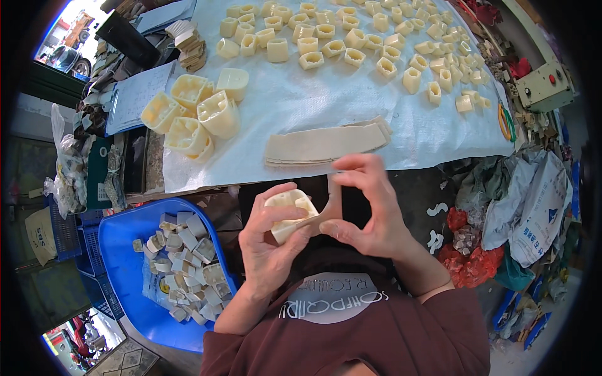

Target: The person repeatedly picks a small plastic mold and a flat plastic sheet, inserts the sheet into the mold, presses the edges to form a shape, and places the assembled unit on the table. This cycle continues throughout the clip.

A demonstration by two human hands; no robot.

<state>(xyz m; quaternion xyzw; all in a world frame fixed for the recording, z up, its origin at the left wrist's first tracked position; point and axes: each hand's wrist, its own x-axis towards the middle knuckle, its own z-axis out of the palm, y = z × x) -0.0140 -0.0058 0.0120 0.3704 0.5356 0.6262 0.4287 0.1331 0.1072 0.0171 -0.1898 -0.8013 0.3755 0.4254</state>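
My left hand (266, 244) grips a cream hollow plastic shoe heel (285, 233), its open face turned up and my fingers wrapped round its sides. One end of a thin beige covering strip (332, 203) lies against the heel's right side by my left thumb. My right hand (379, 216) pinches the strip between thumb and fingers, and the strip curves upward away from the heel. Just beyond my hands, at the table's near edge, a stack of similar beige strips (326, 145) lies flat. Several larger cream heels (219, 118) stand grouped to its left.
Many small cream heels (307, 46) cover the far part of the white-sheeted table (251, 113). A blue tub (119, 269) of beige-grey pieces (188, 241) sits at lower left. Scissors (505, 122) lie at the right edge, with plastic bags (533, 207) below and a switch box (544, 86) beyond.
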